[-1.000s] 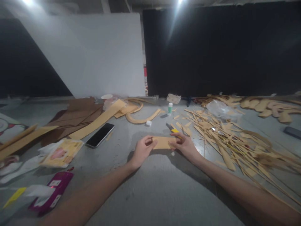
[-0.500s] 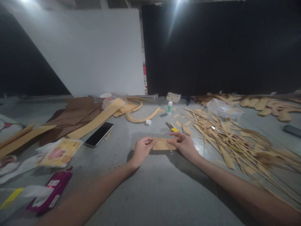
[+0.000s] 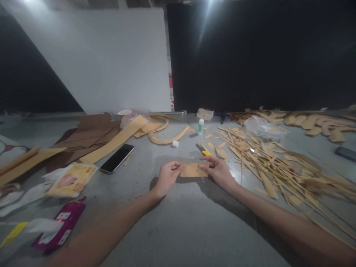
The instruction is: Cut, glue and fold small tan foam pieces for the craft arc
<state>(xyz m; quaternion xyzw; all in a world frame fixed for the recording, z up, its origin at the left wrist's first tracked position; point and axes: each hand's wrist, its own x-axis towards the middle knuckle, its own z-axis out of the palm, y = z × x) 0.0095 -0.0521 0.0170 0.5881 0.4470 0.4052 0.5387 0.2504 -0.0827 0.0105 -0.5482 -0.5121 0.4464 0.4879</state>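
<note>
A small tan rectangular piece (image 3: pixel 194 170) is held level between both hands, just over the grey table (image 3: pixel 178 222). My left hand (image 3: pixel 168 177) pinches its left end between thumb and fingers. Its right end is gripped by my right hand (image 3: pixel 218 171), the thumb lying on the near face. Just beyond the right hand lies a cutter with a yellow part (image 3: pixel 206 152). A small white cap (image 3: pixel 175 144) and a green-and-white glue stick (image 3: pixel 200 127), standing upright, are farther back.
Tan strips and scraps (image 3: pixel 267 170) are heaped on the right. A phone (image 3: pixel 117 158), a yellow tissue pack (image 3: pixel 72 180) and a purple device (image 3: pixel 62 226) lie at left. Behind them are brown sheets (image 3: pixel 91 135). A curved tan strip (image 3: pixel 164 141) lies at the back.
</note>
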